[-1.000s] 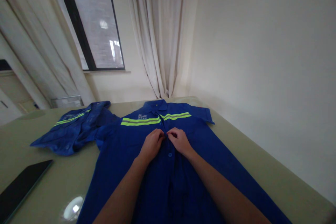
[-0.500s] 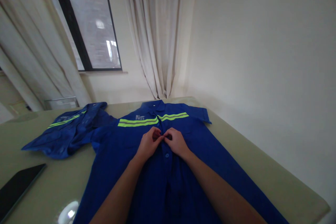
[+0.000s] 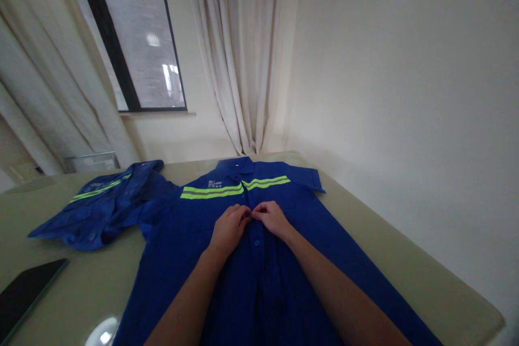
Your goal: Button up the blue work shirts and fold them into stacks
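A blue work shirt (image 3: 178, 259) with a yellow-green reflective stripe (image 3: 213, 192) across the chest lies spread out, collar at the far end. Both hands meet at its front placket, just below the stripe. My left hand (image 3: 230, 228) pinches the shirt's front edge between thumb and fingers. Close against it, my right hand (image 3: 273, 217) pinches the other side of the placket. Whatever small part sits between the fingertips is mostly hidden. Below the hands a blue button (image 3: 257, 243) shows on the placket.
Another blue garment (image 3: 109, 205) with a similar stripe lies crumpled at the left, against the shirt's sleeve. A dark flat tablet-like object (image 3: 28, 297) and a shiny white round object (image 3: 102, 332) rest on the greenish table (image 3: 405, 238). Curtains (image 3: 243, 54) and a wall stand behind.
My left hand's fingers have turned and closed further over the placket edge. The right hand stays pinched in nearly the same place. The view has shifted slightly.
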`<state>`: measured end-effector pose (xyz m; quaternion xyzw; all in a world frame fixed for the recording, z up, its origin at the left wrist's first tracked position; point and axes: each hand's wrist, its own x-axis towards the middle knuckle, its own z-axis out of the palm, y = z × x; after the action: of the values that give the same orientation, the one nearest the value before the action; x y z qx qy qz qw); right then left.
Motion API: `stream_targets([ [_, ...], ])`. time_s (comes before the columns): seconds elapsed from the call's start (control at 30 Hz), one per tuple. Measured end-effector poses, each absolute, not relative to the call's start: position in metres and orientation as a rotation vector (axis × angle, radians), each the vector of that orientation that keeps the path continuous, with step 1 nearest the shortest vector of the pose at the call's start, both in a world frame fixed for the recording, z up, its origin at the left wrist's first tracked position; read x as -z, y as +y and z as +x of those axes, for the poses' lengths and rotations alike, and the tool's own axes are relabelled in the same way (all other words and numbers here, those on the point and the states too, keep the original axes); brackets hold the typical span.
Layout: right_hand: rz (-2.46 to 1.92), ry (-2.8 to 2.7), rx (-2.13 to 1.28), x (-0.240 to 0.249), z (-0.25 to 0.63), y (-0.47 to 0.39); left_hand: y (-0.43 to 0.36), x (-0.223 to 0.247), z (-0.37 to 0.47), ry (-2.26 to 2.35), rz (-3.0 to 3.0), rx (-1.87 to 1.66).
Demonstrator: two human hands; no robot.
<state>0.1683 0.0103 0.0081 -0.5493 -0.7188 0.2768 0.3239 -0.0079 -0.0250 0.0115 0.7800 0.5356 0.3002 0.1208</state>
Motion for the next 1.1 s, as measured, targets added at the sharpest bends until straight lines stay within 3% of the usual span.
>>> stream_targets([
  [0.3,-1.472,-1.950,-0.522,-0.019,0.164,-0.005,-0.026,-0.012,-0.008,1.848,2.385,-0.725],
  [0.7,-1.740,-2.023,-0.288,-0.040,0.132,-0.006,-0.080,-0.001,0.005,1.879,2.515,-0.505],
  [0.87,-1.696,-1.976,-0.329,-0.028,0.131,0.001,-0.090,-0.014,0.006,1.877,2.526,-0.469],
  [1.1,-1.596,-1.797,-0.521,-0.014,0.146,0.012,-0.028,-0.034,0.014,2.095,2.331,-0.495],
])
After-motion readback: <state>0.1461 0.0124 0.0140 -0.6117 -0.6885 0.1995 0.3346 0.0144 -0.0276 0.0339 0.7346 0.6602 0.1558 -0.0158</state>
